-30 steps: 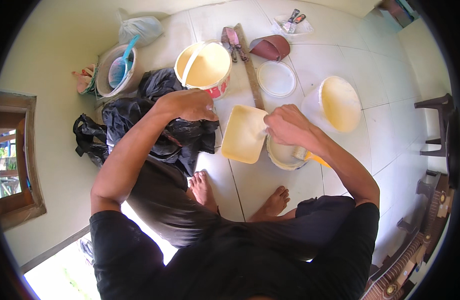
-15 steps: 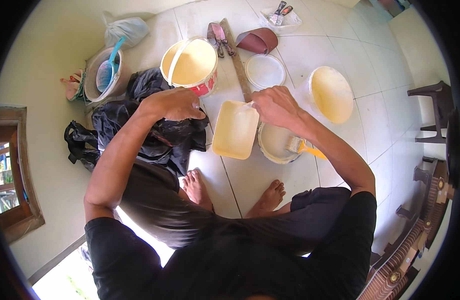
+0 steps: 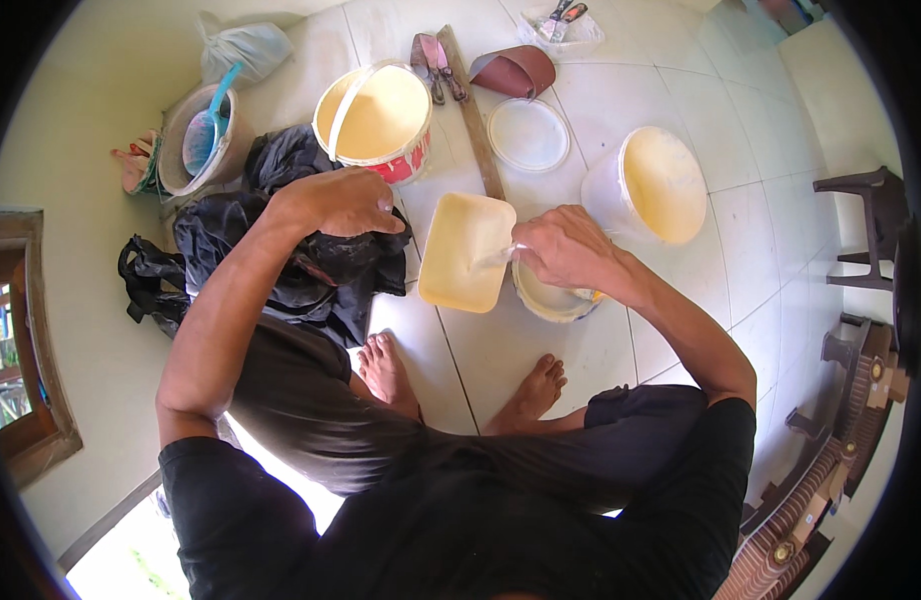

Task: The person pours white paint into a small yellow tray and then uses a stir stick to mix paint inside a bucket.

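Note:
My right hand [image 3: 571, 245] grips a slim, pale stick-like tool [image 3: 501, 256], blurred, its end inside a cream rectangular tub [image 3: 443, 285]. The tub's inside is pale yellow. To the tub's left, my left hand [image 3: 346, 205] is closed, with the thumb stretched toward the tub; whatever it may hold is hidden. Beneath that hand lies crumpled black plastic [image 3: 231, 230], and just beyond it stands a red-and-white bucket [image 3: 406, 165] with a raised handle. Under my right hand sits a round shallow container [image 3: 556, 308], mostly covered by the hand.
A white bucket [image 3: 606, 190] stands to the right, by a round lid [image 3: 529, 135]. Farther off are a wooden strip [image 3: 469, 115], putty knives [image 3: 439, 75], a curled brown sheet [image 3: 511, 75] and a tool-filled clear box [image 3: 561, 35]. A grey bucket [image 3: 236, 150] holds a blue dipper [image 3: 203, 135].
My right hand has moved down and slightly right, and the pale tool now angles into the tub. It covers most of the paintbrush that was visible before. My left hand has barely shifted.

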The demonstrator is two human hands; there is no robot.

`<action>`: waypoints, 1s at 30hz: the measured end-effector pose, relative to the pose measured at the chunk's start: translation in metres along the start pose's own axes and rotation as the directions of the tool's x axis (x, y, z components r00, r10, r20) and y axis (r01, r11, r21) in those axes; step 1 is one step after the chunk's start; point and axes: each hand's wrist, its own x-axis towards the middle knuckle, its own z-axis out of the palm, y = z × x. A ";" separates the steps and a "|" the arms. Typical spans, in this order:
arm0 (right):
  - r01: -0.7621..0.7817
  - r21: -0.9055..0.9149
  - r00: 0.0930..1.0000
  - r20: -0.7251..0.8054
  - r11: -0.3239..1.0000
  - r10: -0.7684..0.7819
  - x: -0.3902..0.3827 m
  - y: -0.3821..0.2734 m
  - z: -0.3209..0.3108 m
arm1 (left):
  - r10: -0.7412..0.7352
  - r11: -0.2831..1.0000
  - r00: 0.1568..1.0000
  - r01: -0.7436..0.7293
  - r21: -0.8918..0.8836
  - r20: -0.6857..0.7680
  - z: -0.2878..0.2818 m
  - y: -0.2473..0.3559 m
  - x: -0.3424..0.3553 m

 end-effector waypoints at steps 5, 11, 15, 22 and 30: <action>0.073 0.051 0.995 0.056 0.996 -0.076 0.002 -0.012 0.005 | 0.000 1.000 1.000 0.000 -0.030 0.008 -0.001 0.004 0.000; 0.056 0.030 0.994 -0.097 0.998 -0.053 0.021 -0.007 0.021 | 0.018 0.999 1.000 -0.018 -0.029 -0.020 0.001 0.000 0.003; -0.019 -0.060 0.987 -0.162 0.998 0.009 0.031 0.008 0.014 | 0.014 1.000 1.000 -0.014 -0.018 -0.021 0.000 -0.001 0.001; -0.085 -0.156 0.993 -0.095 0.984 0.071 0.023 0.016 -0.013 | -0.002 1.000 0.999 0.002 -0.007 -0.035 -0.002 0.003 -0.004; 0.021 -0.024 0.998 0.065 0.999 -0.019 0.018 -0.008 -0.006 | 0.050 0.998 0.998 -0.051 -0.032 -0.035 0.001 -0.003 0.000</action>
